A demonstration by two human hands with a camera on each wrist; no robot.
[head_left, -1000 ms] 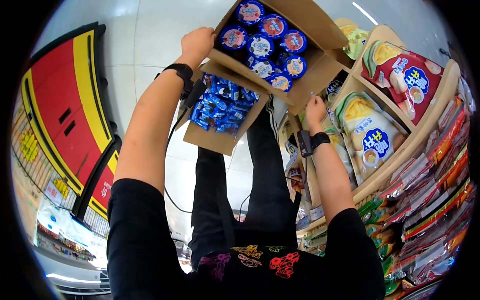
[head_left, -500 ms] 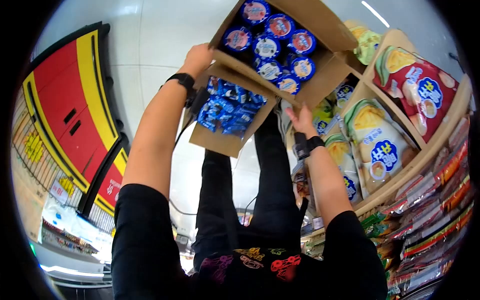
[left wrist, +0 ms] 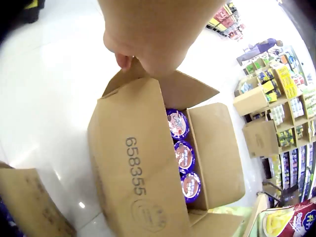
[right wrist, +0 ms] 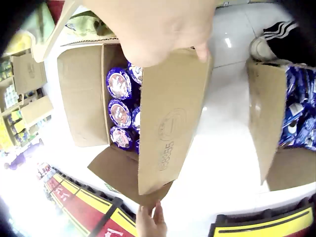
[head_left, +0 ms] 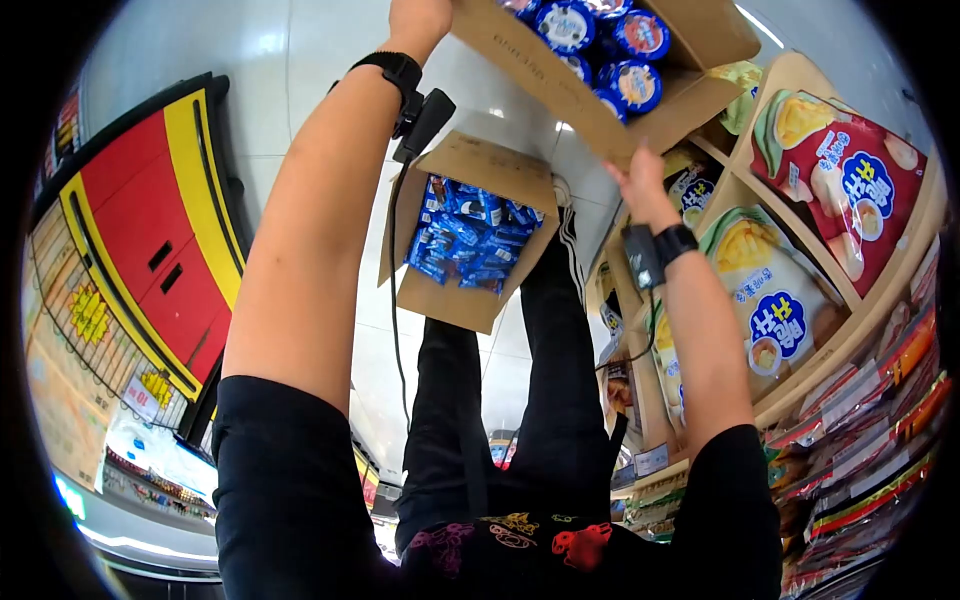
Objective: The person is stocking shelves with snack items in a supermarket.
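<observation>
A cardboard box (head_left: 545, 75) of blue-wrapped tubs (head_left: 565, 27) with printed lids is held between both hands at the top of the head view. My left hand (head_left: 420, 20) grips its left end; in the left wrist view the fingers pinch a flap corner. At the opposite end, my right hand (head_left: 645, 190) holds the corner by the flap, a fingertip on the outer side in the right wrist view. Nearer my legs, a second open carton (head_left: 440, 300) is full of small blue packets (head_left: 470, 240). Part of the tub box lies beyond the head view's top edge.
On the right, a wooden shelf (head_left: 745, 190) holds large snack bags (head_left: 765, 290), with rows of packaged goods (head_left: 870, 480) below it. A red and yellow display stand (head_left: 160, 240) is at left. Pale floor tiles (head_left: 330, 60) lie between; cables run from the wrist cameras.
Both hands have carried the box of tubs farther from my body and to the right. A gap of floor now shows between it and the carton of blue packets.
</observation>
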